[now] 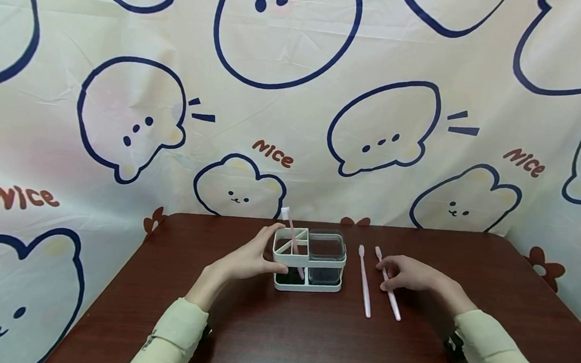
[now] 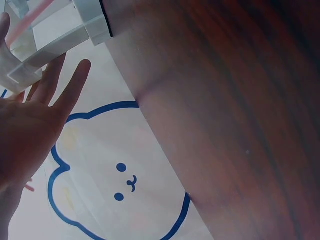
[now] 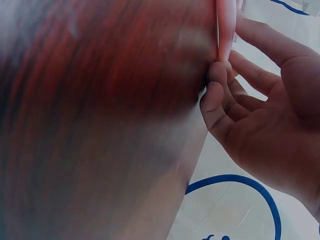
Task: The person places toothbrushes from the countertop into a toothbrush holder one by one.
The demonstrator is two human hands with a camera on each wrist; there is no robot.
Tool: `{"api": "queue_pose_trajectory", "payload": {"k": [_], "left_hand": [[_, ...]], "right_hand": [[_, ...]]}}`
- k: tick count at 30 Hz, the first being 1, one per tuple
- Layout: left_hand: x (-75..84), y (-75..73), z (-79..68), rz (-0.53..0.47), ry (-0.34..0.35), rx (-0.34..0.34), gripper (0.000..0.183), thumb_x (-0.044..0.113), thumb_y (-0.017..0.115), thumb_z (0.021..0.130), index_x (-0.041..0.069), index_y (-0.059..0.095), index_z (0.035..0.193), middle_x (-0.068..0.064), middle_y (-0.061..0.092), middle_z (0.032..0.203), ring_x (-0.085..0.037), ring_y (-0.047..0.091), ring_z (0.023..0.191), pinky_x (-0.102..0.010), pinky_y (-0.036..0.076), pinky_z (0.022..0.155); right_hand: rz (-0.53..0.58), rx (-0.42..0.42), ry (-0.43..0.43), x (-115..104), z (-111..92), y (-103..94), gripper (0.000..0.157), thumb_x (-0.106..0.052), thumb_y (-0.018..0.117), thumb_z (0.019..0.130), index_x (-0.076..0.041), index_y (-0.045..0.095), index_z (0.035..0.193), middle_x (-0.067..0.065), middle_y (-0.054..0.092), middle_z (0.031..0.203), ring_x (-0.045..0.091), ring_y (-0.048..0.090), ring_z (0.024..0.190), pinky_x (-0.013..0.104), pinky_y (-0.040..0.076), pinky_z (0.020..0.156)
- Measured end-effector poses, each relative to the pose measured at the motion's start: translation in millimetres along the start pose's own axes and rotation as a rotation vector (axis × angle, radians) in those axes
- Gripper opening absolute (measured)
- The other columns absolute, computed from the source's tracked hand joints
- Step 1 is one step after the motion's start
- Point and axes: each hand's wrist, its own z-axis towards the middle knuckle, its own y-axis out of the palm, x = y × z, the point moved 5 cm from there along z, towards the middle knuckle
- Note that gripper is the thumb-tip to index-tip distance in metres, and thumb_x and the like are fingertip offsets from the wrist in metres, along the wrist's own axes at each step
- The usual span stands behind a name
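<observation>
A white toothbrush holder (image 1: 291, 260) with divided slots stands on the table, a clear lidded cup (image 1: 327, 247) in its right half. My left hand (image 1: 247, 257) grips its left side, thumb at the front and fingers behind. Leaning in a left slot is a pink toothbrush (image 1: 290, 227), bristles up. My right hand (image 1: 412, 274) pinches a second pink toothbrush (image 1: 393, 306) near its middle, over the table to the right. In the right wrist view, fingers meet that toothbrush's handle (image 3: 227, 30). Between holder and right hand lies a third toothbrush (image 1: 366, 289), untouched.
The dark brown wooden table (image 1: 307, 344) ends at a far edge just behind the holder. A pale curtain (image 1: 306, 119) printed with bear outlines hangs behind and beside it.
</observation>
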Motion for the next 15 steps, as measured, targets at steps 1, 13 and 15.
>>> {"api": "queue_pose_trajectory", "payload": {"k": [1, 13, 15], "left_hand": [[0.0, 0.1, 0.1, 0.000, 0.000, 0.000, 0.095, 0.034, 0.081, 0.082, 0.029, 0.021, 0.155, -0.005, 0.025, 0.155, -0.026, 0.041, 0.129, -0.051, 0.044, 0.106], [-0.3, 0.6, -0.4, -0.016, -0.005, 0.000, 0.095, 0.036, 0.082, 0.081, 0.031, 0.022, 0.154, -0.004, 0.028, 0.151, -0.026, 0.044, 0.125, -0.050, 0.046, 0.104], [-0.2, 0.5, -0.4, -0.021, -0.002, 0.000, 0.095, 0.035, 0.082, 0.081, 0.031, 0.022, 0.154, -0.004, 0.028, 0.152, -0.026, 0.044, 0.125, -0.050, 0.046, 0.103]], "right_hand": [[0.004, 0.006, 0.001, -0.5, -0.4, -0.1, 0.050, -0.018, 0.076, 0.085, 0.006, 0.059, 0.126, 0.005, 0.055, 0.087, 0.017, 0.050, 0.075, 0.026, 0.040, 0.064], [0.041, 0.055, 0.072, 6.1, -1.3, 0.6, 0.044, -0.014, 0.074, 0.086, 0.004, 0.060, 0.124, 0.005, 0.057, 0.083, 0.014, 0.054, 0.065, 0.029, 0.046, 0.056], [0.039, 0.063, 0.071, 5.6, -1.9, 0.5, 0.046, -0.013, 0.075, 0.086, 0.004, 0.059, 0.125, 0.006, 0.057, 0.085, 0.015, 0.054, 0.064, 0.030, 0.047, 0.055]]}}
